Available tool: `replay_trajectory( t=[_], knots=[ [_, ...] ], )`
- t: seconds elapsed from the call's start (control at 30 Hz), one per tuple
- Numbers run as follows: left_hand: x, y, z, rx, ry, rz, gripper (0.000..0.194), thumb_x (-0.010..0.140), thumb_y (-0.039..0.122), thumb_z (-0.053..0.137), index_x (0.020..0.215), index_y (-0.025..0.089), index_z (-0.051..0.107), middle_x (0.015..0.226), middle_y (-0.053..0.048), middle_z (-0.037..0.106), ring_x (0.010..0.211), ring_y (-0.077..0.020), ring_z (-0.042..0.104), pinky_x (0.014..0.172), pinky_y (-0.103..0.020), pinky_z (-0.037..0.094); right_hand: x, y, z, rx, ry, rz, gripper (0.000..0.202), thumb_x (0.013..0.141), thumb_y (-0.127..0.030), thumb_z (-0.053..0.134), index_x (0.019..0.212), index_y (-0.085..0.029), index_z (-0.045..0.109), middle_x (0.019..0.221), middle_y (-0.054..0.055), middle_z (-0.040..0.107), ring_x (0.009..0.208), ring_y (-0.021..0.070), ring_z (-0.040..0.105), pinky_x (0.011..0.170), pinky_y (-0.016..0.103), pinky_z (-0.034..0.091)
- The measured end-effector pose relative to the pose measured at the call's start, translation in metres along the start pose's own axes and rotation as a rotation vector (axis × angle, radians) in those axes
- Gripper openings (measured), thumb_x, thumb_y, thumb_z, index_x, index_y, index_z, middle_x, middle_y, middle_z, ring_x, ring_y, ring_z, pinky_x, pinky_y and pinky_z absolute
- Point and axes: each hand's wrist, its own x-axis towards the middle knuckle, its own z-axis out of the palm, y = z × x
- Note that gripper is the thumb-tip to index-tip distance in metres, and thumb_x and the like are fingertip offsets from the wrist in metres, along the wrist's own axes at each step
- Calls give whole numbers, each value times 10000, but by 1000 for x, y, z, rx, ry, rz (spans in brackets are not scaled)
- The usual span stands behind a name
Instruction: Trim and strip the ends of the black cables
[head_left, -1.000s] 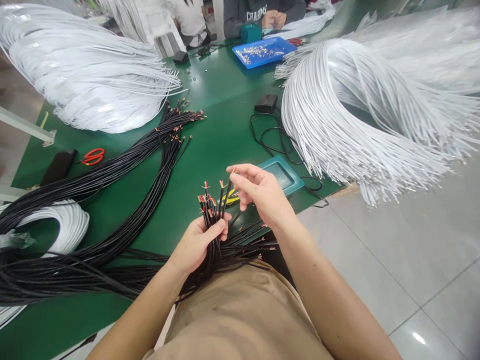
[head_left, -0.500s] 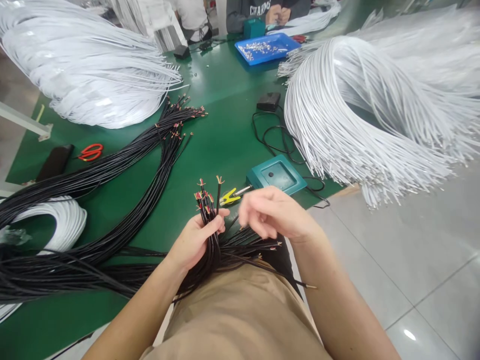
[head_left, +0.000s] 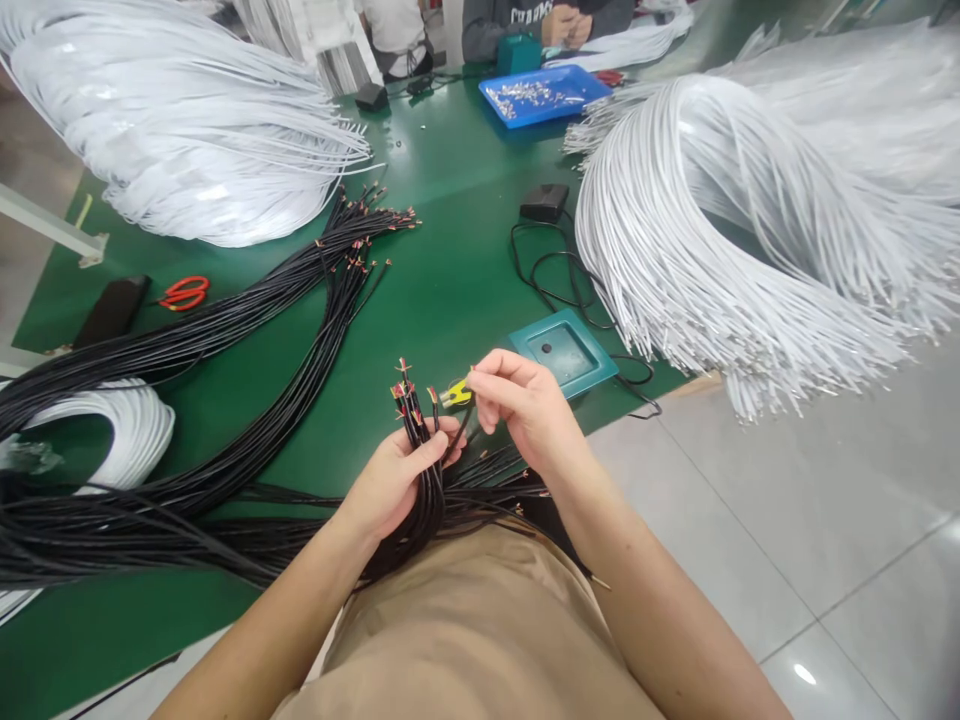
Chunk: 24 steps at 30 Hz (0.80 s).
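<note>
My left hand is wrapped round a bundle of black cables, whose stripped ends with red and yellow wires stick up above the thumb. Close on its right, my right hand pinches the end of a single black cable between thumb and fingertips. Just behind those fingertips sits a yellow clip, partly hidden by the right hand. A teal box with a shallow recess stands beyond the right hand. More loose black cables lie below both hands, across my lap and the table edge.
Long black cable bundles run along the left of the green table. White cable heaps fill the back left and right. Red-handled scissors, a black pedal-like block and a blue tray lie about. A co-worker's hands are at the back.
My right hand, blurred before, has moved slightly left and down and now pinches a cable end beside the bundle. My left hand still grips the bundle.
</note>
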Motion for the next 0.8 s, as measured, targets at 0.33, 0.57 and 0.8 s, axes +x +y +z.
replay_trajectory(
  t=[0.33,0.57,0.8],
  knots=[
    [6,4,-8,149,82,98,339,616,265,831,918,149,728,732,4,628,691,-100,528,725,-242,412,-16,-18,-23,-377,-455,356,318,836,-463,589,859,-153,656,533,-48,557,343,28,329,317,166,216],
    [5,-3,-10,209,51,175,229,641,241,812,785,158,656,738,22,601,720,-110,528,747,-253,414,0,13,19,-352,49,155,223,699,-346,718,785,-165,621,550,-61,558,380,37,401,332,160,302],
    [9,4,-8,110,17,265,234,715,224,759,773,180,536,717,49,573,679,-94,580,677,-231,445,2,29,22,-193,54,87,208,714,-354,706,716,-164,623,565,-40,585,446,56,464,400,179,335]
  ],
)
